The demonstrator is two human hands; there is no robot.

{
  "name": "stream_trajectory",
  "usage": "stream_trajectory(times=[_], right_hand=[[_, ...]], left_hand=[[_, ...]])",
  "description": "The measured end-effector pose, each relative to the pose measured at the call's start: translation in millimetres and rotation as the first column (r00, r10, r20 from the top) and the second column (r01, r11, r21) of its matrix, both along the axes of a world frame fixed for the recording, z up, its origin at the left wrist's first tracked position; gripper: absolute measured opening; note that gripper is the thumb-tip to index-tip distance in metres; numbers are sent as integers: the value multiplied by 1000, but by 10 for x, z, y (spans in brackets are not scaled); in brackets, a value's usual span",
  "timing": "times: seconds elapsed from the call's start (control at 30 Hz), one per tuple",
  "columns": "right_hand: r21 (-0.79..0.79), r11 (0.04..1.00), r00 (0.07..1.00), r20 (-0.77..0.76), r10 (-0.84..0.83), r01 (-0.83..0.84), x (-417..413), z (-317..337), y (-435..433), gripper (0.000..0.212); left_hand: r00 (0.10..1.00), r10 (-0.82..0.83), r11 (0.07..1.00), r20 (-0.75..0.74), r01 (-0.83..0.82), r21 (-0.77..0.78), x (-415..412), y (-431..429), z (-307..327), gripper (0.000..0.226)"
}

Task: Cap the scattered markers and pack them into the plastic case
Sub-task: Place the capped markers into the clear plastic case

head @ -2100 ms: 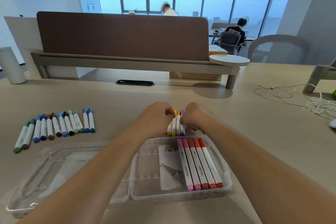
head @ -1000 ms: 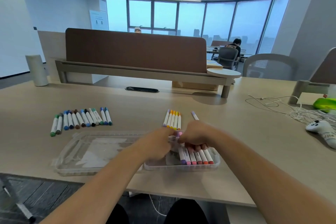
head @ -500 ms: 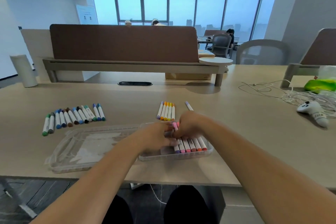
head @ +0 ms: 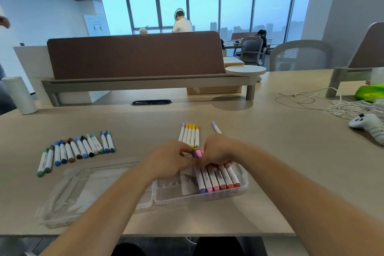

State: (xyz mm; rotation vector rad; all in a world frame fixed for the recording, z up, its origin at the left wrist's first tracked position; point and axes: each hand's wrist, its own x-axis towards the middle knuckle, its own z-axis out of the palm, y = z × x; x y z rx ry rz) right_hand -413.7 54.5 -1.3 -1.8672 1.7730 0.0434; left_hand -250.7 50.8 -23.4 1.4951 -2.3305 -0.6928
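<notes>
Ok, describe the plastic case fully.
The plastic case is clear plastic, opened flat at the table's near edge, lid half left, tray half right. The tray holds a printed insert and a row of capped markers, purple to red. The left hand and right hand reach over its far rim.

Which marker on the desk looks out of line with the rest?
One lilac-capped marker lies alone and slanted behind the right hand, apart from the neat row of five beside it. Nothing looks spilled or broken.
</notes>
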Motion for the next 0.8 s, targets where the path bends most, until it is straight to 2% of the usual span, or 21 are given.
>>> stream_trajectory(times=[0.07, 0.13, 0.23, 0.47, 0.67, 0.8], right_hand=[[-17, 1000, 996, 85, -18, 19, -40, 24, -90, 34], [-71, 996, 990, 136, -40, 50, -41, 18, -213, 32], [-191, 974, 990, 101, -101, 119, -20, -54, -456, 23], [-234, 948, 976, 48, -212, 217, 115, -146, -927, 25], [-188, 967, 984, -22, -180, 172, 258, -115, -1079, 32], [-283, 950, 989, -30, -147, 133, 424, -107, -1170, 24]], left_hand=[[980, 124, 989, -156, -134, -57, 29, -114, 41, 21], [932, 226, 969, -283, -244, -29, 61, -244, 74, 21], [913, 281, 953, -295, -301, -25, 99, -436, 112, 22], [893, 291, 952, -344, -307, 10, 95, -756, 133, 25], [890, 300, 951, -344, -308, 33, 104, -913, 80, 25], [887, 322, 942, -332, -334, 21, 162, -971, 64, 25]])
